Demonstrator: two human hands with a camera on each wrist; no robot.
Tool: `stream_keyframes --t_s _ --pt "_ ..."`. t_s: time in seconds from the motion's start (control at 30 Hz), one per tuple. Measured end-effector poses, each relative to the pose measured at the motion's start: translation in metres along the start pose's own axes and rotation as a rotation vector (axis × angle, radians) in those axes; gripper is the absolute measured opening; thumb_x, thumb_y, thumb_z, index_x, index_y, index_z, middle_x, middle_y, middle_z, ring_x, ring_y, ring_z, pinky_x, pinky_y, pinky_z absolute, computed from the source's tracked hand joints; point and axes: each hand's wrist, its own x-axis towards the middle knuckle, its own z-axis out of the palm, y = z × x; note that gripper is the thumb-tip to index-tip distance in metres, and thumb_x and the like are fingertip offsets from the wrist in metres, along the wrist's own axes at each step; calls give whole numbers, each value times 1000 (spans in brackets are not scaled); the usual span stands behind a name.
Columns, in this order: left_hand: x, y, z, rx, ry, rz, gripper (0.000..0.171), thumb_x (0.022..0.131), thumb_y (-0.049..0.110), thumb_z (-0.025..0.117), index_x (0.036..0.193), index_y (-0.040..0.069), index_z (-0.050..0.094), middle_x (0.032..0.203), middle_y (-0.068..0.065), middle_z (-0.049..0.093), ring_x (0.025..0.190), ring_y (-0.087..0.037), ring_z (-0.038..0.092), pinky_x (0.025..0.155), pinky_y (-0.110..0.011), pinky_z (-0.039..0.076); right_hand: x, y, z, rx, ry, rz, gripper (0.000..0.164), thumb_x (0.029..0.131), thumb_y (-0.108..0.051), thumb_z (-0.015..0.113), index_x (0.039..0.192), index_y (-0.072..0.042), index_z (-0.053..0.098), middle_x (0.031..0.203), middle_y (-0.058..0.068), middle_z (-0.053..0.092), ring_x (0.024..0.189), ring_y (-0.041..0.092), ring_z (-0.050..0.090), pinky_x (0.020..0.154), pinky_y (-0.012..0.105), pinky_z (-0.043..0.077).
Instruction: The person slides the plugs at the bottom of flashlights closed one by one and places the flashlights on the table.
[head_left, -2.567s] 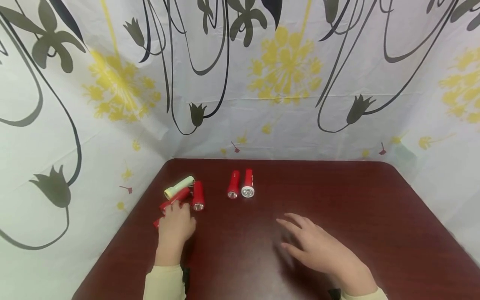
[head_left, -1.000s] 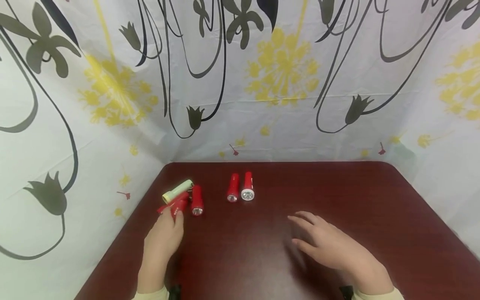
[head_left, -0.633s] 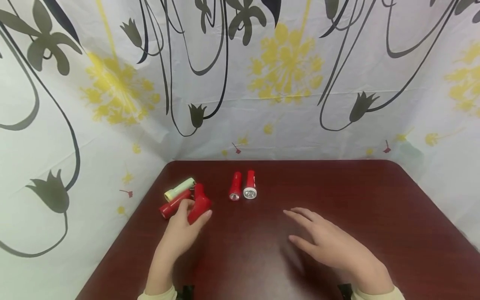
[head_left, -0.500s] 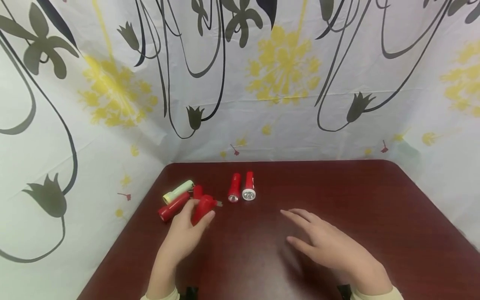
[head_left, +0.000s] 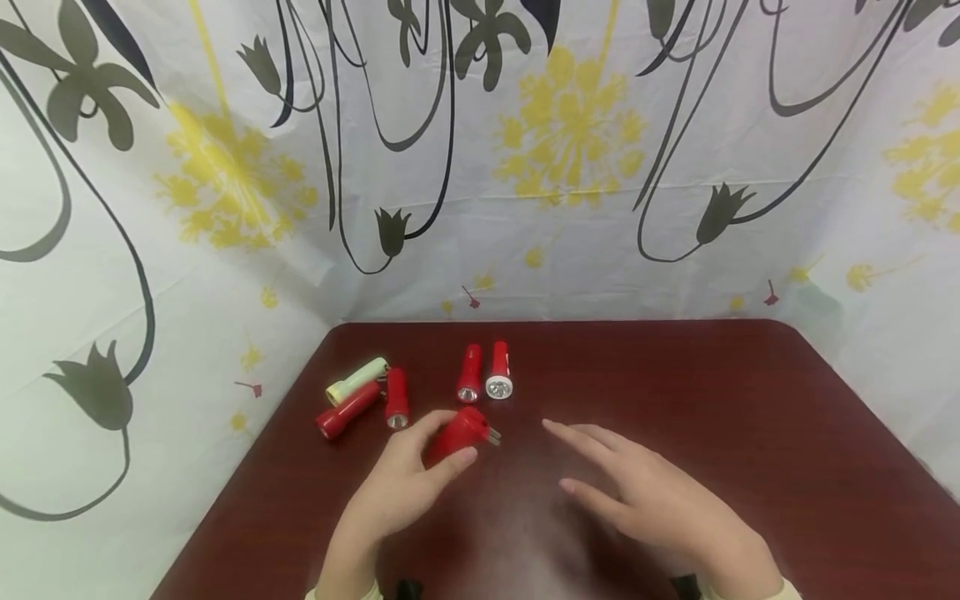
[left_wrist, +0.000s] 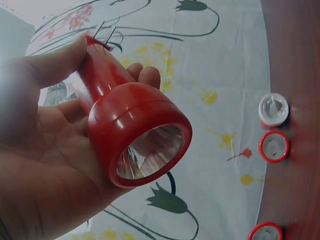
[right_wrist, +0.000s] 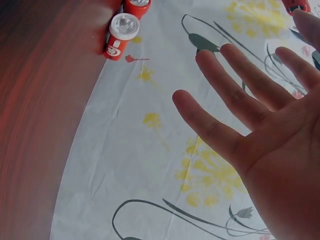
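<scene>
My left hand (head_left: 401, 483) grips a red flashlight (head_left: 461, 432) over the middle of the table, thumb on the near side and fingers on the far side. Two metal plug prongs stick out of its tail, pointing right towards my right hand (head_left: 645, 487). Seen from the left wrist, the flashlight (left_wrist: 127, 112) has a wide head with a shiny reflector turned to the camera. My right hand holds nothing; its fingers are spread and fairly straight in the right wrist view, with a small part of a red thing (right_wrist: 297, 5) beyond the fingertips.
Behind the hands, a slim red flashlight (head_left: 470, 373) lies beside a red one with a white rim (head_left: 500, 369). At the left lie a pale green flashlight (head_left: 358, 380) and two red ones (head_left: 350, 410) (head_left: 397, 398). A flower-patterned cloth (head_left: 600, 283) surrounds the dark red table (head_left: 675, 375).
My left hand has taken the pronged flashlight from the left group, lifted it and carried it right to the middle, turning its prongs rightward. My right hand has shifted slightly, still spread.
</scene>
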Motion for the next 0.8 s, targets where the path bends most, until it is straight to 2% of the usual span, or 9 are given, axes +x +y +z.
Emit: stream_keyframes --t_s 0.1,0.33,0.53,0.67,0.8 --pt "-1 0 4 6 -38 34 54 93 43 80 140 23 62 129 -4 69 111 -23 64 86 -39 64 0 -4 -1 3 -13 -9 61 104 -61 58 160 -55 33 150 -23 57 135 4 59 107 44 58" --pt "-2 1 10 25 -77 101 53 92 42 80 139 23 63 128 0 70 112 -21 64 86 -38 63 0 -14 -1 20 -34 -16 61 102 -62 59 157 -60 34 144 -32 56 130 -2 61 104 40 60" --pt "-2 0 13 32 -87 146 49 94 42 78 138 25 64 126 3 71 110 -19 65 86 -30 60 1 -17 0 30 -5 -122 62 104 -48 66 160 -51 38 139 -28 60 120 -3 64 98 34 62" --pt "-1 1 14 36 -107 164 49 95 42 77 139 25 64 128 3 70 112 -19 65 88 -29 60 2 -20 0 83 -26 -151 60 104 -43 67 159 -48 43 134 -25 64 108 -4 64 90 27 63" --pt "-1 1 14 49 -117 175 51 95 42 78 140 24 64 130 4 70 114 -19 65 88 -28 60 4 -21 1 126 -45 -163 59 104 -41 69 157 -49 45 127 -23 65 98 -5 62 81 21 61"
